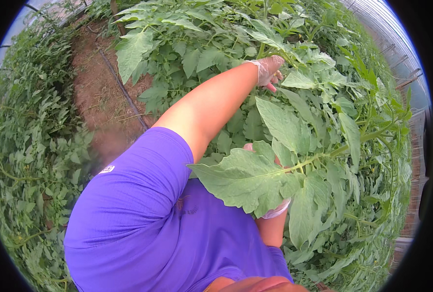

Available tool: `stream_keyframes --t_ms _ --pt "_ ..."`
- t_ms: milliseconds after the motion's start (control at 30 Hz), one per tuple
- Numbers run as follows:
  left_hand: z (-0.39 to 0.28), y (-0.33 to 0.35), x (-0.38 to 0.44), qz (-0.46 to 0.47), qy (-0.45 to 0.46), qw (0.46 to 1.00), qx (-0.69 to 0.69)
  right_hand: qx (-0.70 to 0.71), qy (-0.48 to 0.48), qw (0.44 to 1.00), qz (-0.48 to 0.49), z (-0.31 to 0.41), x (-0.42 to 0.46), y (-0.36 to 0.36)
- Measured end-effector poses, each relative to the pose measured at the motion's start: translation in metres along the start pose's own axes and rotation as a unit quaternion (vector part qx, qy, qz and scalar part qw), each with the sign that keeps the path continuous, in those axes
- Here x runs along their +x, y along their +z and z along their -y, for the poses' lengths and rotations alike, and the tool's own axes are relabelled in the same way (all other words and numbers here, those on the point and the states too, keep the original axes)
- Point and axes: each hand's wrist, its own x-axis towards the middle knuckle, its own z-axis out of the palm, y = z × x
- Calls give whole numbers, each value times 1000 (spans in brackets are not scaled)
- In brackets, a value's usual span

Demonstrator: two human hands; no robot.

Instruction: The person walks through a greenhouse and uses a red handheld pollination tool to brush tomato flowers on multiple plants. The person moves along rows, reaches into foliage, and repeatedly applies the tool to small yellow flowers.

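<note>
My left arm reaches across to the upper right, and my left hand (269, 71), in a thin clear plastic glove, is among the upper leaves of a tomato plant (209, 54). Its fingertips are bent beside a green stem (262, 51); whether they grip anything is not visible. Lower down, a large tomato leaf (242, 179) covers most of my right hand (276, 211), which also wears a clear glove. Only the glove's cuff and bits of fingers show around the leaf. The leaf's stalk (311, 159) runs right to a thicker stem (375, 135).
Dense tomato foliage (30, 153) stands in a row on the left. Between the rows lies a bare soil path (96, 84) with a dark drip hose (121, 85) along it. A plastic-covered greenhouse wall (399, 43) curves along the right. A wooden stake (117, 16) stands at the top.
</note>
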Motion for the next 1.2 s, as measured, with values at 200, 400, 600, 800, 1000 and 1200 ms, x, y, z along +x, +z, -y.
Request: stream_keyframes --t_ms 200,400,600,800,1000,1200 --pt "-7 -5 -7 123 -42 990 -55 -363 -71 929 19 34 55 70" --pt "-1 -29 -25 260 -22 965 2 -397 -242 856 -228 28 90 151" --pt "5 -43 -39 299 48 952 46 -416 -205 843 -270 28 120 134" --pt "2 -47 -41 280 30 958 -54 -402 -220 840 -290 24 115 150" --pt "-4 -42 -39 291 7 952 -96 -401 -240 845 -260 20 117 132" --pt "2 -37 -51 254 4 963 -89 -387 -241 853 -254 16 102 121"
